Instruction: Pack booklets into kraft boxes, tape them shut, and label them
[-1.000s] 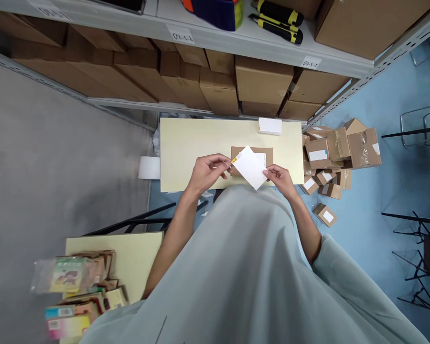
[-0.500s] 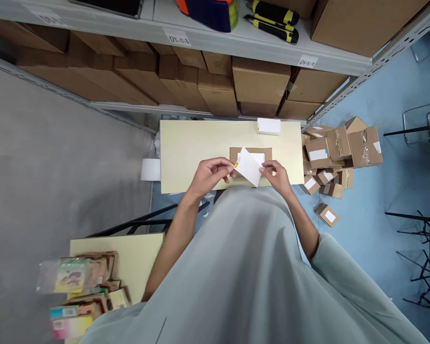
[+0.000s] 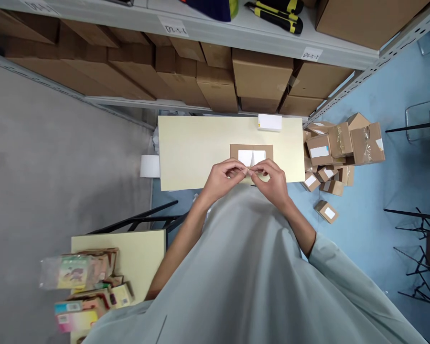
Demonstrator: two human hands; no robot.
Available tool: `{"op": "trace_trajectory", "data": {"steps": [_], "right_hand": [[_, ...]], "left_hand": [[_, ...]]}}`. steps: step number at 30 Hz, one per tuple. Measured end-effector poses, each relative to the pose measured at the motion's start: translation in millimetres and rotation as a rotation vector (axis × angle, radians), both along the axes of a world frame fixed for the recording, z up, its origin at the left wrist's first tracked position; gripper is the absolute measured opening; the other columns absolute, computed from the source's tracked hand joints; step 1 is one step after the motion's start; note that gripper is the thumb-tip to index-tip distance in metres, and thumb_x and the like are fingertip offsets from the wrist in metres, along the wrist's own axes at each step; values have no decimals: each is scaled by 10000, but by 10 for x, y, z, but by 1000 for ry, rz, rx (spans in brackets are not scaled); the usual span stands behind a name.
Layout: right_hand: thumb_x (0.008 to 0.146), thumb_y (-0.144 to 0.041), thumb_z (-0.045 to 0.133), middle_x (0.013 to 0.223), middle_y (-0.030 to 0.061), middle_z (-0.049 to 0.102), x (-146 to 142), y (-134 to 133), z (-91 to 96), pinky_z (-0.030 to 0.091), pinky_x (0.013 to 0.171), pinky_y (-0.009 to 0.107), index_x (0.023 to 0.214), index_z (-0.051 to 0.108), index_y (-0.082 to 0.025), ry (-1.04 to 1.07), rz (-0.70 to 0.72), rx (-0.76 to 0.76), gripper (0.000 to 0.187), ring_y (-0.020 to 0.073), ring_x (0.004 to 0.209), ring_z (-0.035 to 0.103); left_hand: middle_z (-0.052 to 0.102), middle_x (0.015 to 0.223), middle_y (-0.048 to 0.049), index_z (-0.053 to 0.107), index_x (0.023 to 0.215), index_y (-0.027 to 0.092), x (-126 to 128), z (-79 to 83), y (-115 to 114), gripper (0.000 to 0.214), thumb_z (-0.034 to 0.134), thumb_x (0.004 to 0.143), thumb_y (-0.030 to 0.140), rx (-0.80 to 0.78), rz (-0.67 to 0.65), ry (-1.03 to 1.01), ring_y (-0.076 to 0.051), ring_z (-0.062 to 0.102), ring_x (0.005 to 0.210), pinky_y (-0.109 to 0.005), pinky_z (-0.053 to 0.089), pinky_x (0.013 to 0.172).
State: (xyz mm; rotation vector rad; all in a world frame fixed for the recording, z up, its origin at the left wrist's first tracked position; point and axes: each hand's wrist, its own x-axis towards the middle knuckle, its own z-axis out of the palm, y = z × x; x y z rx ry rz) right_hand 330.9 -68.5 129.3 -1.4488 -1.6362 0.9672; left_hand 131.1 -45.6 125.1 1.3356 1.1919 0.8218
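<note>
My left hand (image 3: 226, 177) and my right hand (image 3: 270, 179) meet fingertip to fingertip at the near side of a small brown cardboard box (image 3: 233, 151). Both are closed in a pinch on a white paper label (image 3: 252, 159), which now appears almost edge-on as a thin sliver. Behind it, a flat white area (image 3: 244, 155), apparently another label, shows on top of the box. Fingers hide the lower part of the held label. At the far edge of the pale yellow table (image 3: 193, 153) lies a stack of white labels (image 3: 270, 122).
A metal shelf (image 3: 200, 31) full of brown cartons (image 3: 263, 71) overhangs the table; utility knives (image 3: 277, 19) lie on it. Parcels (image 3: 338, 143) are heaped on the floor at right. A white roll (image 3: 150, 166) is at the table's left. Packaged goods (image 3: 89, 282) cover a side table.
My hands have come together from either side of the label. The label has turned from facing up to nearly edge-on, uncovering more of the white area on the box.
</note>
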Motion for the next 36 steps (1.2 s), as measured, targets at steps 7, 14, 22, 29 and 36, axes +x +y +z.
{"op": "trace_trajectory", "data": {"steps": [7, 14, 22, 29, 36], "right_hand": [[982, -329, 696, 927, 32, 744, 11, 40, -47, 564, 790, 354, 874, 748, -262, 62, -68, -117, 138, 197, 838, 667], [896, -412, 701, 940, 39, 749, -8, 162, -154, 569, 803, 354, 857, 724, -257, 242, -232, -284, 162, 209, 863, 687], [867, -450, 678, 850, 21, 712, -243, 272, -89, 554, 802, 353, 858, 693, -253, 187, -312, -375, 198, 205, 835, 660], [857, -433, 699, 841, 20, 716, -591, 368, 119, 572, 804, 374, 854, 701, -250, 159, -381, -323, 184, 220, 850, 688], [867, -442, 711, 853, 22, 720, -1085, 383, 282, 585, 787, 377, 859, 703, -251, 129, -416, -287, 192, 230, 866, 719]], "left_hand": [[758, 915, -56, 798, 851, 213, -85, -146, 19, 240, 836, 865, 449, -81, 54, -59, -182, 741, 771, -276, 581, 588], [734, 809, -44, 750, 809, 208, -458, -241, 93, 263, 853, 822, 450, -183, 269, -140, -219, 775, 776, -301, 604, 608], [695, 804, -10, 702, 838, 226, -1247, -503, 93, 282, 816, 751, 468, -283, 623, -171, -210, 789, 785, -257, 561, 580], [685, 825, 30, 633, 871, 212, -2311, -807, 195, 214, 757, 794, 369, -371, 926, -109, -114, 739, 698, -205, 528, 583], [721, 739, 80, 593, 1005, 154, -3486, -849, 578, 83, 553, 1004, 81, -442, 976, 77, -66, 634, 511, -238, 551, 616]]}}
